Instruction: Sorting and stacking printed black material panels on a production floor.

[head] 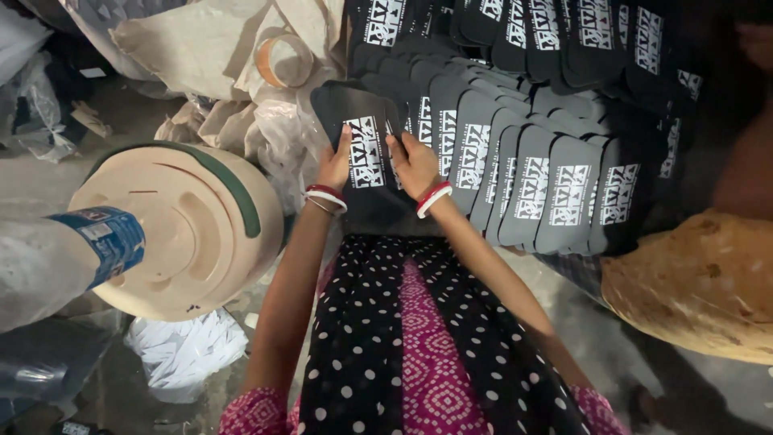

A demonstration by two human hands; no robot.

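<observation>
I see my palms hidden; my left hand point(334, 167) and right hand point(415, 163) both grip a black insole point(362, 153) with white print, fingers curled round its edges, rows of insoles point(547, 189) at three o'clock.

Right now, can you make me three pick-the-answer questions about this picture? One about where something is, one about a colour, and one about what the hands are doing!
1. Where is the beige round stool?
A. left of the hands
B. right of the hands
C. on the lap

2. What colour are the bangles?
A. blue and green
B. red and white
C. yellow

3. What are the left hand and right hand doing?
A. resting empty
B. clapping
C. holding a black insole

Answers: 1 A, the stool stands left of both arms. 2 B, red and white bands circle each wrist. 3 C, both hands grip one insole's sides.
</observation>
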